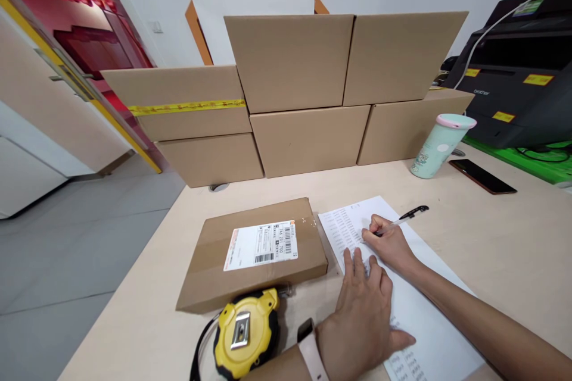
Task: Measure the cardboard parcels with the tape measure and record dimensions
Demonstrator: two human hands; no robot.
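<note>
My right hand (392, 244) is closed around a pen (409, 214), its tip down at the written columns on a sheet of paper (429, 286). Flat on the same sheet, with fingers spread, lies my left hand (360, 315); a pale watch strap circles that wrist. To the left of the paper sits a flat cardboard box (272, 274) with a white shipping label (263, 244) on top. A yellow and black tape measure (243, 333) rests in front of the box, near my left wrist.
Several stacked cardboard boxes (308, 140) line the back of the table (147, 309). At the right are a mint tumbler (440, 149), a dark phone (482, 176) and a black printer (513, 77). A doorway and grey floor (58, 250) lie left.
</note>
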